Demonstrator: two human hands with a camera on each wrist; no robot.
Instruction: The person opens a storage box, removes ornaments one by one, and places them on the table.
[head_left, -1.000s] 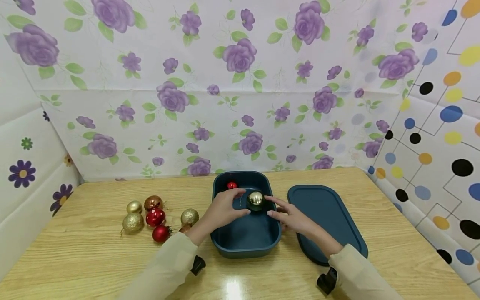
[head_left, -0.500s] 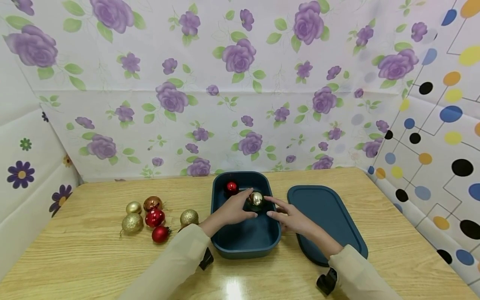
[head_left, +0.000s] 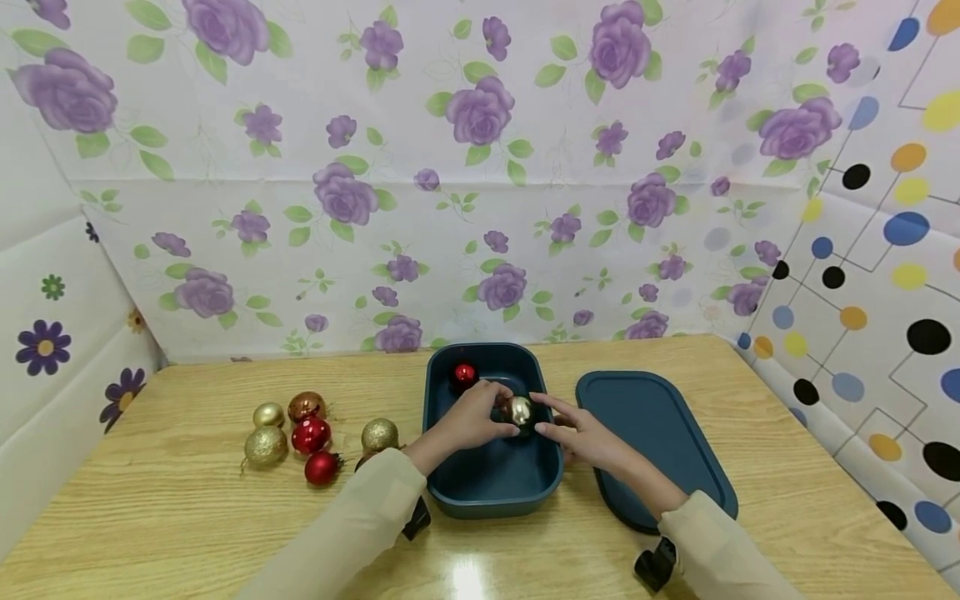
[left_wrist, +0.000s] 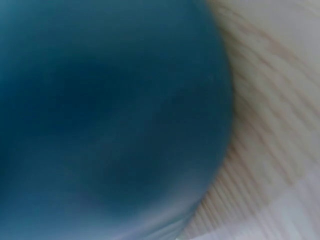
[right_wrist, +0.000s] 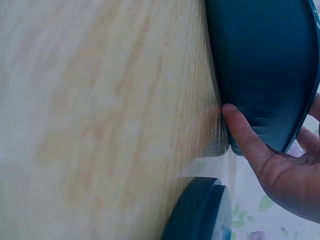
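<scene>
In the head view, a dark blue open box (head_left: 491, 504) stands on the table with a shiny gold Christmas ball (head_left: 519, 412) inside it. My left hand (head_left: 470, 417) reaches over the box's left side, thumb and fingers around the gold ball. My right hand (head_left: 583, 433) straddles the right wall, index finger and thumb inside near the ball. In the right wrist view, one finger (right_wrist: 245, 134) of that hand lies against the box's outer wall (right_wrist: 265, 65). A red Christmas ball (head_left: 465, 374) sits in the far left corner. The left wrist view shows only the blurred box wall (left_wrist: 125, 125).
The matching blue lid (head_left: 652, 442) lies flat right of the box. Left of it are several Christmas balls: a glittery gold one (head_left: 266, 447), a dotted red one (head_left: 311, 435), a copper one (head_left: 307, 406). Another gold ball (head_left: 379, 434) lies nearer the box, beside my left sleeve (head_left: 352, 525).
My left hand has moved right and its fingers have closed around the gold ball. The ball has shifted slightly right and nearer to me. The right hand has stayed at the box wall.
</scene>
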